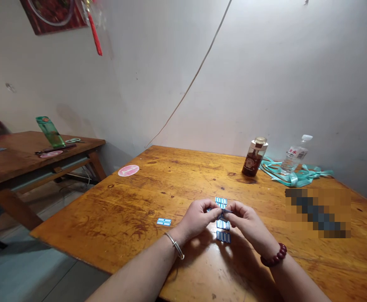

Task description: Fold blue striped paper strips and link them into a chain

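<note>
Left hand [197, 218] and right hand [244, 222] are both pinched closed on a small blue-and-white strip [222, 214] between them. More strips [223, 225] lie just beyond and just nearer the hands. The table's left edge [70, 251] runs well left of the left hand.

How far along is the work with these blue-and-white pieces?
Apparently done: three blue-and-white pieces lie in a row by the hands, and another piece lies further left. In hand: the left hand and right hand pinch a small piece together. Remaining: the teal ribbon lies bundled by the water bottle, but how much remains cannot be told.
</note>
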Motion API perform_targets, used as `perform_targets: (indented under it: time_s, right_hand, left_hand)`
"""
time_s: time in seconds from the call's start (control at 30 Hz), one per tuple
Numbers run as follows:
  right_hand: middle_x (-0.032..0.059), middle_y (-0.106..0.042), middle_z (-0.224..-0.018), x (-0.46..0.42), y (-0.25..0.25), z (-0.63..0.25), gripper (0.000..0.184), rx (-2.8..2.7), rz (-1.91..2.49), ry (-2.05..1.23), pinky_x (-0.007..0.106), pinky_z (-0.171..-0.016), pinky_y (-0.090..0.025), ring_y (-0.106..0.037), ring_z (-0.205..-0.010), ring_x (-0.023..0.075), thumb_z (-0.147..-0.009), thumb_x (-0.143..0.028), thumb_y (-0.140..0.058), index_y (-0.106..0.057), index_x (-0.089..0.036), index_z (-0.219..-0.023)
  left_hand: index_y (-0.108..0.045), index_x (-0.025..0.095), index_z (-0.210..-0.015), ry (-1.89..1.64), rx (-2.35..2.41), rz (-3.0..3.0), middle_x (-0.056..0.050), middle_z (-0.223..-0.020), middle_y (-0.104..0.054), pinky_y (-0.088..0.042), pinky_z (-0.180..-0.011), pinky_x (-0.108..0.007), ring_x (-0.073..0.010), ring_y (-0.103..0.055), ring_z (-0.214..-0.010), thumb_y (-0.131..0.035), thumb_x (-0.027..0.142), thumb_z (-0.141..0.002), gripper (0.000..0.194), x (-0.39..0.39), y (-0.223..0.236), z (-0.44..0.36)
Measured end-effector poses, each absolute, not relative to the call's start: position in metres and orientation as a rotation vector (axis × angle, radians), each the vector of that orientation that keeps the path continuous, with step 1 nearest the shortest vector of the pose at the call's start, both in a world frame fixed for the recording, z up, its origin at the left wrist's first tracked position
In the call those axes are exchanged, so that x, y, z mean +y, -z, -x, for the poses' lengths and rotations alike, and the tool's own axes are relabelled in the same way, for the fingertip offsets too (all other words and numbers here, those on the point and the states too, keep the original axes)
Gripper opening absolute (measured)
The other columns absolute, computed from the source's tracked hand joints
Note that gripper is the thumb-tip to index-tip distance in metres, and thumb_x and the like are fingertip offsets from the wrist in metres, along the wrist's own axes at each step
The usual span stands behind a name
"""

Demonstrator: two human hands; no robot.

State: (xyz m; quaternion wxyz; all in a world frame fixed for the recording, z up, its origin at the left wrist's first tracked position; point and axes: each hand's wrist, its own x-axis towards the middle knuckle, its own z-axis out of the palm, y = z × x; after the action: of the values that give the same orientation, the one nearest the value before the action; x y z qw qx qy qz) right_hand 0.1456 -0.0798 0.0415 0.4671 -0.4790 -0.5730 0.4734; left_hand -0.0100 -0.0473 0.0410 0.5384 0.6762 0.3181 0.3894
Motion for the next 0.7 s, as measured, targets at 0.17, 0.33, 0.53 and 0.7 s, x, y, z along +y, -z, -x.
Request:
perform_targets:
  time_s: [0.17,0.33,0.53,0.7]
  right_hand:
    - [-0.0033,-0.045,-0.060,-0.0819,-0.0425,-0.1444,0.019,-1.408,1.147,-1.197,0.021,-0.050,-0.034,-0.041,-0.054,0.0079,-0.069,-0.033,-0.057,-0.048,-0.016,-0.066]
    - [-0.0033,-0.044,-0.062,-0.0827,-0.0442,-0.1427,0.019,-1.380,1.115,-1.126,0.021,-0.049,-0.035,-0.041,-0.054,0.0079,-0.070,-0.033,-0.055,-0.045,-0.017,-0.067]
    - [-0.0024,-0.047,-0.067,-0.0823,-0.0471,-0.1434,0.021,-1.323,1.099,-1.075,0.021,-0.048,-0.036,-0.043,-0.056,0.0086,-0.072,-0.031,-0.053,-0.046,-0.019,-0.088]
    - [-0.0014,-0.049,-0.065,-0.0838,-0.0453,-0.1400,0.016,-1.400,1.120,-1.108,0.021,-0.051,-0.038,-0.046,-0.056,0.0090,-0.072,-0.032,-0.054,-0.049,-0.017,-0.072]
  left_hand:
    - [-0.055,0.010,-0.066,-0.778,0.689,-1.308,0.000,-0.061,-0.051,-0.038,-0.057,-0.021,-0.0070,-0.048,-0.055,-0.059,0.036,-0.065,0.025,-0.0452,-0.0390,0.0091]
    - [-0.057,0.010,-0.072,-0.775,0.691,-1.193,-0.002,-0.067,-0.054,-0.040,-0.059,-0.021,-0.0073,-0.051,-0.058,-0.059,0.035,-0.065,0.026,-0.0460,-0.0387,0.0071]
    - [-0.045,0.017,-0.108,-0.883,0.721,-1.206,0.000,-0.071,-0.055,-0.043,-0.059,-0.023,-0.0099,-0.056,-0.061,-0.062,0.027,-0.063,0.050,-0.0442,-0.0377,0.0054]
    - [-0.053,0.012,-0.079,-0.934,0.759,-1.350,-0.002,-0.068,-0.055,-0.041,-0.053,-0.020,-0.0094,-0.054,-0.059,-0.058,0.032,-0.066,0.025,-0.0443,-0.0334,0.0050]
